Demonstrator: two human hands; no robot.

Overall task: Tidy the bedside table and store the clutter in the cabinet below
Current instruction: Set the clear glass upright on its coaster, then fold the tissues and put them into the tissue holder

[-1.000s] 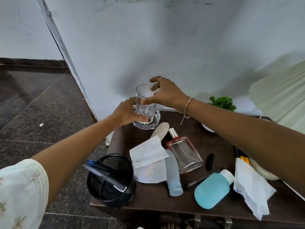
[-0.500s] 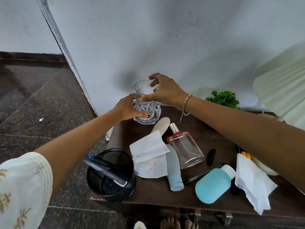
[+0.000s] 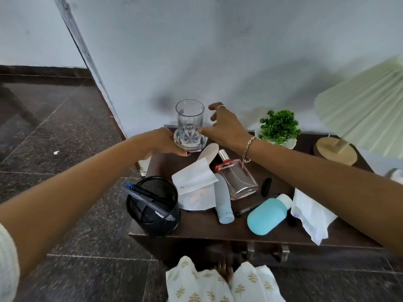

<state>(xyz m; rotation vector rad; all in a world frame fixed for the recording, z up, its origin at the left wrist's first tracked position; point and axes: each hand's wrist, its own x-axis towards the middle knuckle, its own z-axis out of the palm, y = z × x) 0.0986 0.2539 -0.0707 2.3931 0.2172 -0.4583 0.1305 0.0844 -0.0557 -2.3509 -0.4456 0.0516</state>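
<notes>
A clear drinking glass point(image 3: 189, 118) stands on a cut-glass coaster point(image 3: 197, 145) at the back left corner of the dark bedside table point(image 3: 202, 233). My left hand point(image 3: 162, 142) holds the coaster by its left and front edge, thumb underneath. To the right of the glass, my right hand point(image 3: 223, 126) has its fingers spread off the glass, and only the thumb tip is near the glass's lower wall. Clutter on the table: white paper point(image 3: 193, 179), a perfume bottle point(image 3: 237, 182), a pale blue tube point(image 3: 223, 203), a teal bottle point(image 3: 266, 215).
A black mesh pen holder point(image 3: 152, 205) with pens stands at the front left corner. A wooden oval piece point(image 3: 209, 152), black cap point(image 3: 266, 186), black pen point(image 3: 250, 209) and crumpled tissue point(image 3: 309, 214) lie around. Plant point(image 3: 279, 127) and lamp point(image 3: 334, 150) stand at the back right. Cabinet handles point(image 3: 250, 249) sit below.
My right hand has let go of the glass and its fingers have spread to the right. My left hand stays on the coaster. The view has tilted down.
</notes>
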